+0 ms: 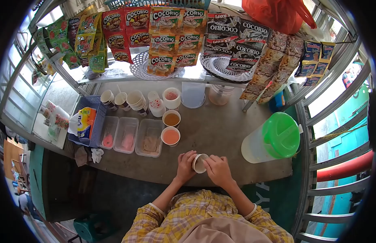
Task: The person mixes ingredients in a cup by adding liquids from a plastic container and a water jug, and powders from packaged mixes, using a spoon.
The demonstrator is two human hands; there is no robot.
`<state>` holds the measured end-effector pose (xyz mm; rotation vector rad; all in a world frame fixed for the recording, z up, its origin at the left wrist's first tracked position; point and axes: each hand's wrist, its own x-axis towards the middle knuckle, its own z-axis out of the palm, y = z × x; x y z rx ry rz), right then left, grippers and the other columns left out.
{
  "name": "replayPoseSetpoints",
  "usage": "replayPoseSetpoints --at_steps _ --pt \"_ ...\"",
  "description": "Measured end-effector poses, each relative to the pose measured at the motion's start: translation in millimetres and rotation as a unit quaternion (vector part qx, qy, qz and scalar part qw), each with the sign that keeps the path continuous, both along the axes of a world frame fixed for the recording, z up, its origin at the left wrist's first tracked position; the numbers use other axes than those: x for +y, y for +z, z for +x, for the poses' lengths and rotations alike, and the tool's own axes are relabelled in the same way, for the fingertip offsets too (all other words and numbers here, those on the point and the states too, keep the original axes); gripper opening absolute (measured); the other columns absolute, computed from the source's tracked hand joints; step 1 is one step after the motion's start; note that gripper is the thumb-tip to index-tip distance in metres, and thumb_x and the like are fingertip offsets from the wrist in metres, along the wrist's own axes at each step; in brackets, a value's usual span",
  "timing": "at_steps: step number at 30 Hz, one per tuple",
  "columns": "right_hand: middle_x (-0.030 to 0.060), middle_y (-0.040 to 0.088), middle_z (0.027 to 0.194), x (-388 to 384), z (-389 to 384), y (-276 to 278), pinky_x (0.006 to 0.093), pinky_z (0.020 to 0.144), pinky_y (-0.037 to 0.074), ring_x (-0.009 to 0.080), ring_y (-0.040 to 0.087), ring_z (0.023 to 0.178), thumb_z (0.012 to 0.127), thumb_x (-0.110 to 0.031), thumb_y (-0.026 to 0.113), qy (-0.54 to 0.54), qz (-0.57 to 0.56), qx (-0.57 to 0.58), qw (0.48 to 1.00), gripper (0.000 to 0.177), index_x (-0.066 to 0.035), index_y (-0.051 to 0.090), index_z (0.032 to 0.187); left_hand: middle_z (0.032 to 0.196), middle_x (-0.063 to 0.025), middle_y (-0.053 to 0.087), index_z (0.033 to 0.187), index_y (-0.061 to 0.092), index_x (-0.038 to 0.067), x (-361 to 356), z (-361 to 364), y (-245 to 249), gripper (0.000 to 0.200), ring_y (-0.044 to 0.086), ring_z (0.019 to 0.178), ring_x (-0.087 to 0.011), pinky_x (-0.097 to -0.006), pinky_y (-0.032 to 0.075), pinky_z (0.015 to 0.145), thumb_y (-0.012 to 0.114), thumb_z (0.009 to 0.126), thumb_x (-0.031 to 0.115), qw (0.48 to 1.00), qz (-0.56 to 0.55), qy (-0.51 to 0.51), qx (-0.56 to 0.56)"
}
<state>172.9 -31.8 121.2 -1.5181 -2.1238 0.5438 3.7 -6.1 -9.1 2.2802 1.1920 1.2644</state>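
Observation:
A white paper cup [200,163] is tilted between my hands near the counter's front edge, its mouth toward me. My left hand [185,166] wraps its fingers round the cup's left side. With fingers pinched together at the cup's right rim, my right hand [218,170] grips something too small to make out. Just beyond stand a cup of pink-orange liquid [171,136] and a cup of amber liquid [171,118]. Behind those is a cup with reddish contents [171,95].
Three plastic tubs [150,139] of powder sit left of the cups, beside a purple basket [89,137]. Stacked cups [135,99] stand behind. A green-lidded pitcher [273,137] is at the right. Sachet strips [165,36] hang above the counter [220,129].

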Motion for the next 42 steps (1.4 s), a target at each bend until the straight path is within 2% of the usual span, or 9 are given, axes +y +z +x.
replayPoseSetpoints --at_steps 16,19,22,25,28,31,34,37,42 --pt "0.0092 0.058 0.084 8.3 9.3 -8.8 0.0391 0.074 0.037 0.0274 0.056 0.079 0.094 -0.02 0.049 0.03 0.021 0.032 0.999 0.019 -0.006 0.059 0.086 0.13 -0.0088 0.054 0.13 0.043 0.014 0.6 1.4 -4.8 0.079 0.053 0.12 -0.0273 -0.0468 0.033 0.1 0.083 0.062 0.019 1.0 0.011 0.008 0.023" --pt "0.0083 0.06 0.086 8.2 13.3 -6.8 0.0404 0.076 0.037 0.0259 0.057 0.082 0.095 -0.022 0.048 0.044 -0.047 0.063 0.996 0.02 -0.007 0.059 0.087 0.128 -0.0092 0.053 0.129 0.045 0.013 -1.0 1.0 1.3 0.079 0.052 0.121 -0.0279 -0.0464 0.034 0.098 0.084 0.061 0.02 0.999 0.009 0.023 0.029" --pt "0.0085 0.059 0.085 7.9 12.8 -6.6 0.0399 0.076 0.036 0.0261 0.057 0.081 0.095 -0.021 0.048 0.026 0.012 0.019 0.999 0.02 -0.007 0.059 0.087 0.127 -0.01 0.052 0.129 0.045 0.011 -3.3 0.0 -6.1 0.079 0.051 0.12 -0.0287 -0.0463 0.034 0.097 0.084 0.061 0.02 0.999 0.013 0.039 0.03" --pt "0.0087 0.058 0.084 6.1 12.3 -7.8 0.0398 0.075 0.036 0.027 0.057 0.079 0.095 -0.021 0.048 0.042 -0.078 0.107 0.99 0.02 -0.007 0.059 0.087 0.127 -0.0111 0.052 0.129 0.045 0.01 -3.6 0.4 -3.3 0.078 0.052 0.118 -0.0295 -0.0462 0.034 0.097 0.083 0.061 0.02 0.999 0.02 0.037 0.022" --pt "0.0089 0.058 0.083 0.6 5.1 -8.1 0.0398 0.075 0.036 0.0279 0.056 0.078 0.095 -0.021 0.049 -0.003 0.019 0.034 0.999 0.019 -0.007 0.059 0.087 0.127 -0.0117 0.053 0.128 0.043 0.011 -3.5 -0.3 -2.4 0.077 0.051 0.118 -0.0301 -0.0459 0.034 0.097 0.083 0.063 0.02 0.999 0.008 0.04 0.015" --pt "0.0088 0.057 0.083 -5.0 6.7 -15.5 0.0403 0.074 0.036 0.0284 0.056 0.077 0.096 -0.022 0.049 0.022 -0.063 0.091 0.994 0.02 -0.007 0.059 0.087 0.127 -0.0125 0.053 0.129 0.041 0.011 -4.4 -0.1 4.0 0.078 0.052 0.119 -0.0312 -0.0465 0.035 0.098 0.083 0.064 0.018 1.0 0.012 0.028 -0.007" --pt "0.0092 0.057 0.084 -11.6 -1.1 -15.3 0.0405 0.074 0.036 0.0285 0.056 0.078 0.096 -0.022 0.048 -0.027 0.009 0.076 0.997 0.021 -0.007 0.059 0.087 0.127 -0.0132 0.053 0.129 0.039 0.011 -2.2 0.4 1.6 0.078 0.052 0.119 -0.0327 -0.0482 0.035 0.099 0.083 0.064 0.016 0.999 0.022 0.014 -0.042" --pt "0.0093 0.057 0.085 -17.5 -1.3 -18.4 0.0406 0.076 0.037 0.0285 0.056 0.078 0.097 -0.022 0.047 -0.008 -0.036 0.063 0.997 0.021 -0.006 0.059 0.088 0.127 -0.0138 0.054 0.127 0.038 0.011 -1.3 0.0 3.4 0.077 0.052 0.119 -0.0348 -0.0498 0.037 0.099 0.083 0.064 0.014 0.999 0.025 0.002 -0.048" --pt "0.0093 0.057 0.087 -25.6 -10.5 -22.7 0.0396 0.075 0.036 0.0283 0.056 0.08 0.098 -0.022 0.047 -0.066 0.011 0.092 0.994 0.021 -0.006 0.059 0.09 0.126 -0.0165 0.052 0.126 0.038 0.011 -0.5 1.2 2.1 0.078 0.053 0.116 -0.039 -0.0506 0.04 0.097 0.083 0.062 0.008 0.995 0.039 -0.024 -0.087"
